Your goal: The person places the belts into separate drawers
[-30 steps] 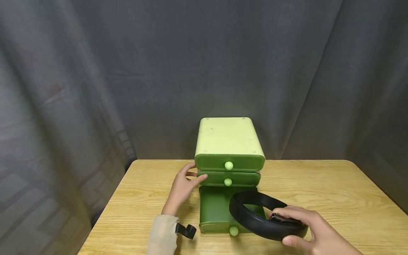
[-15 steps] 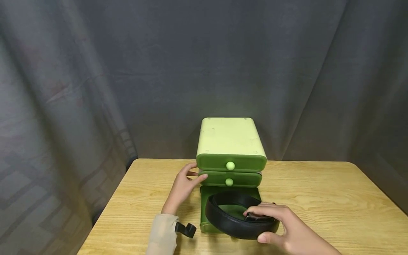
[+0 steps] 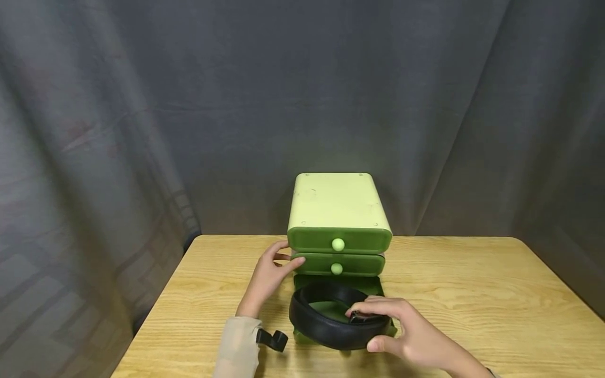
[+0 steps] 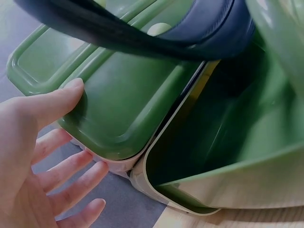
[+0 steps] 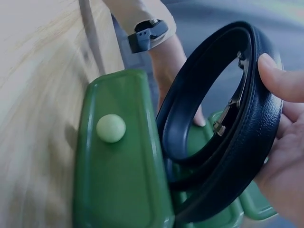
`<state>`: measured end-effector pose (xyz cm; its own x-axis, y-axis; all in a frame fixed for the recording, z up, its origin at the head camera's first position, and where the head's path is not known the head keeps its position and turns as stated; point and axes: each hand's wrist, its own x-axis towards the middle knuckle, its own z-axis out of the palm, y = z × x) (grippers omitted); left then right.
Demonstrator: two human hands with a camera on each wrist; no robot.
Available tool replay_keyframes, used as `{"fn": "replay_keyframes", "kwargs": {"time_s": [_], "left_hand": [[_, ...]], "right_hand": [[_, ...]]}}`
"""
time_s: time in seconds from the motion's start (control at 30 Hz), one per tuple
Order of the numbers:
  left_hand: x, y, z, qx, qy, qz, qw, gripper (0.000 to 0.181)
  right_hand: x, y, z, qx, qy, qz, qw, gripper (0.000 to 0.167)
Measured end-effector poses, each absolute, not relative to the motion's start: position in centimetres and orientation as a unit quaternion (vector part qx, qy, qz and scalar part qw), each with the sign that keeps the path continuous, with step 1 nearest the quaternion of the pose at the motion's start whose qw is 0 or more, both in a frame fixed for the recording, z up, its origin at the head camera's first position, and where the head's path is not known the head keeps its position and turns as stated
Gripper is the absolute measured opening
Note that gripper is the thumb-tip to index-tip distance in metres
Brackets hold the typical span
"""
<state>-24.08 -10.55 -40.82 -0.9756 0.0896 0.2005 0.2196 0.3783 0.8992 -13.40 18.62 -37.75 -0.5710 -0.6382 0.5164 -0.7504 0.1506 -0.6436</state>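
Observation:
A coiled black leather belt [image 3: 314,325] hangs over the pulled-out bottom drawer [image 3: 302,338] of a small green drawer cabinet [image 3: 337,202]. My right hand [image 3: 402,328] pinches the coil at its right side, thumb outside and fingers over the top. In the right wrist view a metal buckle [image 5: 232,102] shows inside the coiled belt [image 5: 259,118]. My left hand [image 3: 267,275] is at the cabinet's left side. Its thumb rests on the front edge of the middle drawer [image 4: 118,104], while the other fingers extend loosely along the side.
The top drawer [image 3: 364,240] and the middle drawer are pushed in, each with a round pale knob. The cabinet stands on a wooden table [image 3: 472,294] before a grey curtain [image 3: 331,94]. A black clip-like device [image 3: 272,340] sits at the left wrist.
My right hand has carried the belt leftward, from the right part of the bottom drawer to above its middle. The left hand has kept its place on the cabinet.

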Motion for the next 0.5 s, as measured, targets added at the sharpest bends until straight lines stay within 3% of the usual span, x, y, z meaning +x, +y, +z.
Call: {"fn": "replay_keyframes", "kwargs": {"time_s": [0.2,0.5], "left_hand": [[-24.1,-10.7,-40.8,-0.090,-0.827,-0.553,0.057,0.051],[-24.4,-10.5,-41.0,-0.093,-0.827,-0.551,0.060,0.052]], "right_hand": [[-14.5,18.6,-39.0,0.471,-0.733,0.491,0.024,0.042],[-15.9,19.0,-40.5,0.463,-0.739,0.489,0.011,0.041]]}}
